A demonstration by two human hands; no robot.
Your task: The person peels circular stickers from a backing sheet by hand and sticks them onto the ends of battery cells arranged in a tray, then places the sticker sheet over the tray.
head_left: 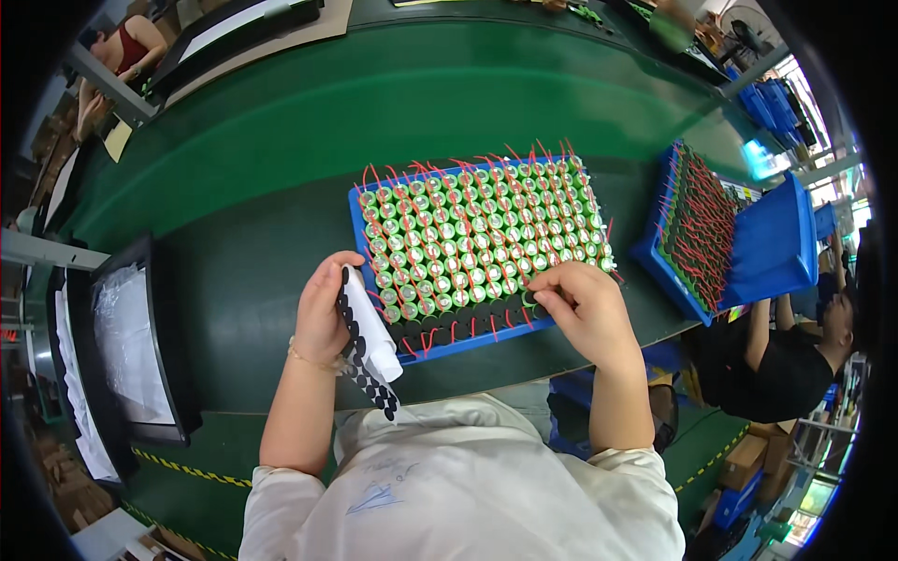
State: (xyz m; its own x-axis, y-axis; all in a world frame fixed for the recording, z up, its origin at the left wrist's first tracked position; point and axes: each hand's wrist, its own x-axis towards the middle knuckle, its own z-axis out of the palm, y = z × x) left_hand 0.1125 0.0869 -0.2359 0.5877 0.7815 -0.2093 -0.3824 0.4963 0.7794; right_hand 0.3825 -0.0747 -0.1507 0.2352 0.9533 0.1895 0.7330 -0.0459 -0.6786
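The left hand has its fingers clamped on a white sheet bearing black discs; the right hand touches the green cells in the blue tray on the desk (whether its fingers grip anything, one cannot tell). Disc-sticking seems underway; next probably calls for careful centring.

Cardboard boxes lower right, black fan upper right

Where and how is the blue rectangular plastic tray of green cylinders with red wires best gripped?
Probably by the outer walls of its two short ends, coming from left and right at once: the tray lies flat, wider than deep, and rows of green cylinders and red wires crowd its top.
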